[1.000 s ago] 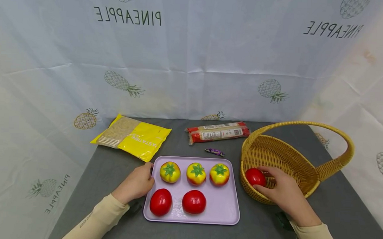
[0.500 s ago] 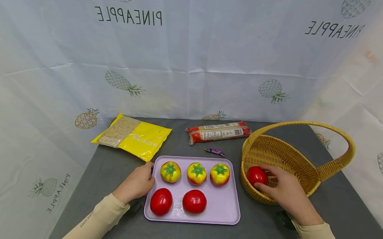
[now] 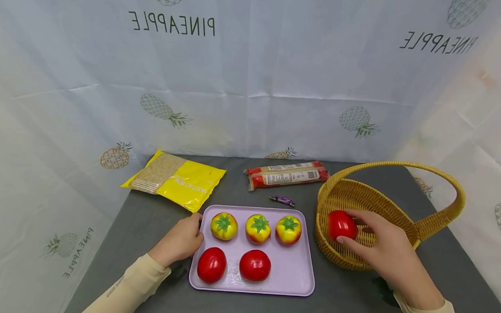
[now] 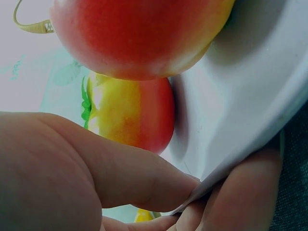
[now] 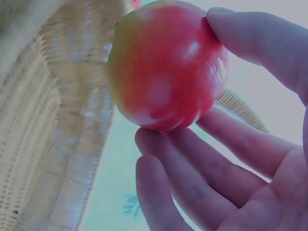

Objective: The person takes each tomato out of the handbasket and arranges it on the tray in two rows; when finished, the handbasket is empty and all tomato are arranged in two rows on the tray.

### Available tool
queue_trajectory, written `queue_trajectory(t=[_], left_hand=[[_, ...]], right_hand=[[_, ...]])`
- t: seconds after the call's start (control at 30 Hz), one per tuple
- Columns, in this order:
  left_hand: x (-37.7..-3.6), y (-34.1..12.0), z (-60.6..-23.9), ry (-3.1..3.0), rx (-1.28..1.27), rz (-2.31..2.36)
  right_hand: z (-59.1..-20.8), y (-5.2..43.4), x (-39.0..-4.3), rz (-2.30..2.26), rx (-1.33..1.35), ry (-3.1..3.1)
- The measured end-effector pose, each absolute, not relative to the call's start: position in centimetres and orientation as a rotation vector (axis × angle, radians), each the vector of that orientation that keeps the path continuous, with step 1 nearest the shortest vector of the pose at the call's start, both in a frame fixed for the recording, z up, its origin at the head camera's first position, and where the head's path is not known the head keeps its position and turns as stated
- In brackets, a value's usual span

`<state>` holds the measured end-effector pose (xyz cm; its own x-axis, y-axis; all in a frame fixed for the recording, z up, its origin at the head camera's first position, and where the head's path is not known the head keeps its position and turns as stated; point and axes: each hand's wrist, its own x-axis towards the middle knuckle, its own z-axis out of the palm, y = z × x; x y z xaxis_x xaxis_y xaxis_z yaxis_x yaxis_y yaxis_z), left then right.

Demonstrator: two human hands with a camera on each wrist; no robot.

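Note:
My left hand (image 3: 179, 239) pinches the left rim of the lilac tray (image 3: 291, 282), thumb above and fingers below, as the left wrist view shows. On the tray lie three yellow-and-red toy tomatoes with green leafy tops, such as the middle one (image 3: 258, 229), in a back row. Two red ones, including a rounded one (image 3: 255, 266), lie in front. My right hand (image 3: 390, 244) holds another red toy tomato (image 3: 341, 225) between thumb and fingertips, over the mouth of the wicker basket (image 3: 377, 200). In the right wrist view this tomato (image 5: 166, 65) shows a yellowish side.
A yellow pasta bag (image 3: 187, 184) lies at the back left of the grey table. Behind the tray are a small purple-wrapped candy (image 3: 282, 201) and red-ended long packets (image 3: 289, 175). The basket's tall handle (image 3: 399, 164) arches above its right side. A pineapple-print cloth (image 3: 243, 119) hangs behind.
The right hand has raised the red toy tomato from low in the basket and shifted it slightly right. My left hand stays at the tray rim, and the tray's tomatoes have not moved.

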<state>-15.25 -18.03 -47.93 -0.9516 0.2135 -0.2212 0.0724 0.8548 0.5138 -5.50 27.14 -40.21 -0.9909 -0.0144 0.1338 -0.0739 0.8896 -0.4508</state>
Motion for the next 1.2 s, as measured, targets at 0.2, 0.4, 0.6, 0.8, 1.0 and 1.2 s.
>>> queue_trajectory(t=[0.2,0.4,0.6,0.8,1.0,1.2], left_hand=[[-15.4,-17.9,-48.1,2.755,0.235,0.75],[-15.3,-17.8,-48.0,2.765,0.219,0.744],[-15.3,-17.7,-47.6,2.775,0.232,0.752],[-15.1,-17.9,-47.7,2.764,0.199,0.742],[-15.2,-17.9,-47.8,2.754,0.194,0.753],[-15.2,-17.9,-47.9,2.756,0.196,0.754]], right_hand=[[-40.0,24.7,-4.4,0.696,0.199,-2.891],[-40.4,22.5,-3.6,0.704,0.294,-2.878],[-41.3,20.6,-3.3,0.803,0.295,-2.982],[-42.7,19.2,-3.2,0.773,0.236,-3.127],[-43.5,18.7,-3.3,0.754,0.213,-3.177],[-44.2,18.8,-3.4,0.767,0.237,-3.188]])
